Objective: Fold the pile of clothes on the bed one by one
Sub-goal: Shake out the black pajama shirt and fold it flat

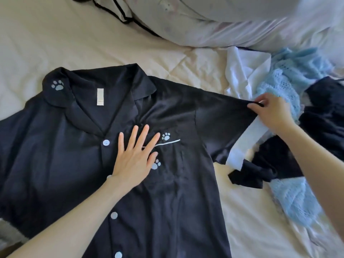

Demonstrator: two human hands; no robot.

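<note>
A dark navy satin pyjama shirt (65, 146) with pale blue paw prints and white buttons lies front-up across the cream bed (55, 43). My left hand (135, 157) presses flat on its chest beside the pocket, fingers spread. My right hand (270, 110) pinches the edge of the shirt's right sleeve (223, 112) and holds it stretched out to the right. Behind that hand lies the pile of clothes (290, 86): a white garment, light blue lace pieces and dark items.
A large pale pillow (232, 21) lies along the top of the bed, and a cream cover with black piping (111, 8) sits at the top left. A dark garment with a white band (247, 144) lies under the sleeve at right.
</note>
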